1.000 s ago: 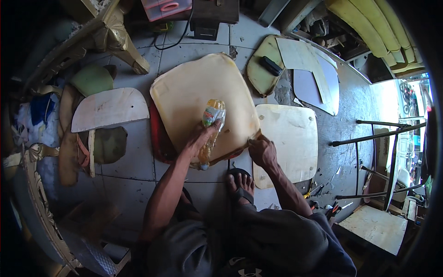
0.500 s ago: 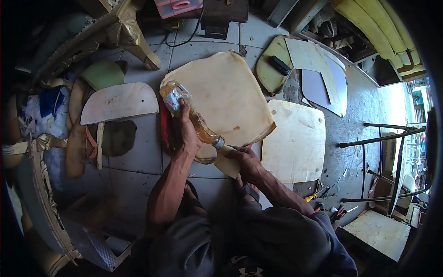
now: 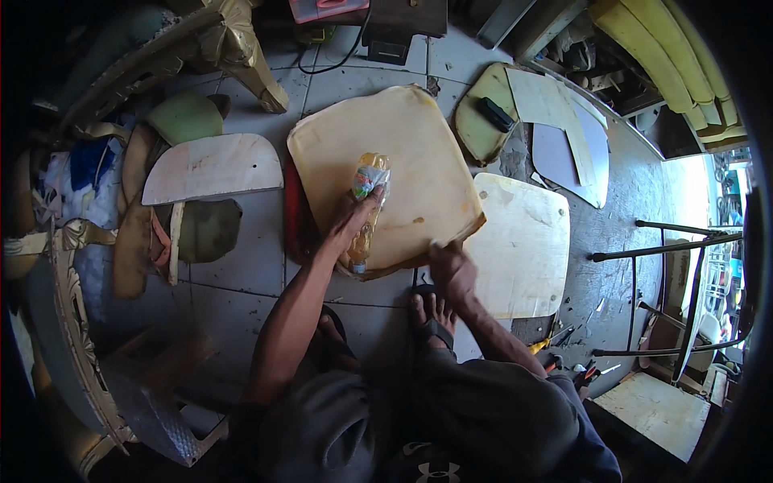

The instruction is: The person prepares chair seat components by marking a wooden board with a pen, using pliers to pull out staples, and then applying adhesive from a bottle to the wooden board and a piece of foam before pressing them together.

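Note:
My left hand point(image 3: 354, 219) is wrapped round a clear plastic bottle point(image 3: 372, 173) of amber liquid, its capped neck pointing down toward me. The bottle is over a cream-coloured, cushion-shaped seat pad point(image 3: 403, 149) with rough, browned edges, lying on the floor. At the pad's near right corner is my right hand point(image 3: 453, 274), closed and a little blurred. A small bit of a pale flat piece point(image 3: 436, 245) shows at its fingers; the rest is hidden.
Right of the pad lies a pale square board point(image 3: 519, 245). Beyond it sits a greenish panel point(image 3: 475, 121) with a black object point(image 3: 494, 114) on top. A half-round white board point(image 3: 213, 169) is at left, near gilded furniture frames point(image 3: 241, 56). Tools point(image 3: 551, 342) lie at right.
The bottle has swung from a slant to nearly upright in the picture, away from the pale piece. My right hand has moved right and forward to the pad's corner.

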`<action>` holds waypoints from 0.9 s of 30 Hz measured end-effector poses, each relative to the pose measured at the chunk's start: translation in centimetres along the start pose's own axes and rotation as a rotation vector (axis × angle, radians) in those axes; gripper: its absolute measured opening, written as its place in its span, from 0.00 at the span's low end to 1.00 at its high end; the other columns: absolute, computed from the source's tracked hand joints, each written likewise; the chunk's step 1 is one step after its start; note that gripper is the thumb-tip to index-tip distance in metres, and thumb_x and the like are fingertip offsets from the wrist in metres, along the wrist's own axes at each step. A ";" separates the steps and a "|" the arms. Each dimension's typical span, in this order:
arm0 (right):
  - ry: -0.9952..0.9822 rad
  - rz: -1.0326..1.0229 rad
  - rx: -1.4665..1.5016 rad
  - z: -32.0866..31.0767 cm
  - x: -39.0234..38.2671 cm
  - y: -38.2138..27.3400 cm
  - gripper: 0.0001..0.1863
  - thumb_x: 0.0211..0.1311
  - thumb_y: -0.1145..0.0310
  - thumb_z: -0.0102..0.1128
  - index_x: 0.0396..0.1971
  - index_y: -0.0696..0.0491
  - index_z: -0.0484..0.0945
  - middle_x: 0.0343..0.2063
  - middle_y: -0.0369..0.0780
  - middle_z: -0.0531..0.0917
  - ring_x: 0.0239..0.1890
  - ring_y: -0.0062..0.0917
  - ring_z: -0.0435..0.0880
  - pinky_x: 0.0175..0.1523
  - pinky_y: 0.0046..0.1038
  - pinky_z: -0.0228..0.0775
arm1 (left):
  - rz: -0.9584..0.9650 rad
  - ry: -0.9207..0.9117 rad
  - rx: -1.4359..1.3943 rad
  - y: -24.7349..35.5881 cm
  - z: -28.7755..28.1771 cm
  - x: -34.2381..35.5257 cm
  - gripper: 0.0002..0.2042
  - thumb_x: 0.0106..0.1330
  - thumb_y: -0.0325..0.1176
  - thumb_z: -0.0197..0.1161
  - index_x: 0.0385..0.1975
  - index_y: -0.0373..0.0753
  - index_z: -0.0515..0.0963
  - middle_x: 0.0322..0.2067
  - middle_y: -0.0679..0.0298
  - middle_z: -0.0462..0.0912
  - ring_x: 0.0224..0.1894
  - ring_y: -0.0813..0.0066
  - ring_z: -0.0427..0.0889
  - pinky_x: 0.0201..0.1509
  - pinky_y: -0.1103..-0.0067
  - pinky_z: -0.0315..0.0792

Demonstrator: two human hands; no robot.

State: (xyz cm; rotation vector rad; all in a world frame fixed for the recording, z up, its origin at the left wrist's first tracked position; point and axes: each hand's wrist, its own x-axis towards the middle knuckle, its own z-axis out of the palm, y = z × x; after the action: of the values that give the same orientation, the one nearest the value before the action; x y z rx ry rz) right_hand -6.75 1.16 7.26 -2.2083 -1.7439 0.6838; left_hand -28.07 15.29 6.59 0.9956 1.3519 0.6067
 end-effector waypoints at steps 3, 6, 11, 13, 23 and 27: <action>0.073 -0.696 0.104 0.0 -2.4 -4.7 0.15 0.49 0.74 0.60 0.40 0.51 0.80 0.35 0.41 0.80 0.36 0.36 0.81 0.40 0.37 0.75 | -0.109 -0.091 -0.037 -0.4 -1.5 0.3 0.25 0.64 0.57 0.62 0.43 0.38 0.81 0.35 0.64 0.86 0.33 0.76 0.78 0.35 0.74 0.71; 0.010 -0.845 -0.104 -0.3 -1.3 -8.0 0.11 0.55 0.70 0.56 0.39 0.55 0.78 0.36 0.39 0.76 0.38 0.32 0.77 0.42 0.35 0.67 | -0.196 -0.212 -0.036 -0.1 -3.3 0.6 0.28 0.66 0.60 0.58 0.50 0.40 0.77 0.39 0.63 0.86 0.35 0.76 0.78 0.36 0.75 0.73; -0.115 -1.000 -0.211 2.9 -1.1 -8.8 0.12 0.60 0.69 0.54 0.41 0.57 0.78 0.38 0.40 0.74 0.43 0.30 0.72 0.48 0.34 0.64 | -0.251 -0.270 -0.002 1.1 -2.9 1.4 0.26 0.64 0.59 0.61 0.49 0.42 0.79 0.36 0.67 0.87 0.32 0.80 0.76 0.34 0.76 0.71; -0.085 -1.007 -0.194 5.3 -0.5 -7.7 0.13 0.61 0.68 0.53 0.42 0.57 0.78 0.38 0.40 0.74 0.43 0.30 0.72 0.48 0.34 0.64 | -0.230 -0.304 0.086 1.2 -3.5 1.6 0.28 0.66 0.60 0.58 0.53 0.42 0.77 0.40 0.66 0.87 0.35 0.79 0.77 0.36 0.76 0.74; -0.006 -1.010 -0.311 -5.5 2.2 0.8 0.16 0.50 0.64 0.63 0.40 0.48 0.83 0.33 0.37 0.76 0.36 0.30 0.75 0.41 0.37 0.65 | -0.181 -0.196 0.100 -0.2 -3.8 1.6 0.23 0.63 0.58 0.61 0.34 0.41 0.87 0.34 0.61 0.87 0.30 0.72 0.76 0.37 0.73 0.72; 0.100 -1.055 -0.073 -6.3 0.8 -4.1 0.21 0.44 0.66 0.61 0.43 0.48 0.83 0.28 0.34 0.75 0.35 0.29 0.76 0.44 0.36 0.67 | -0.169 -0.189 0.096 0.1 -3.5 1.8 0.24 0.62 0.58 0.61 0.32 0.41 0.88 0.33 0.60 0.87 0.31 0.72 0.77 0.38 0.73 0.72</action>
State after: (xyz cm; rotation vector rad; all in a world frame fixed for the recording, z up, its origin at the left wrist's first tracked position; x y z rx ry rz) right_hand -6.90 3.56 14.39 -1.0130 -2.4767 0.2302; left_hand -31.17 17.70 6.03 0.9784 1.2904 0.3153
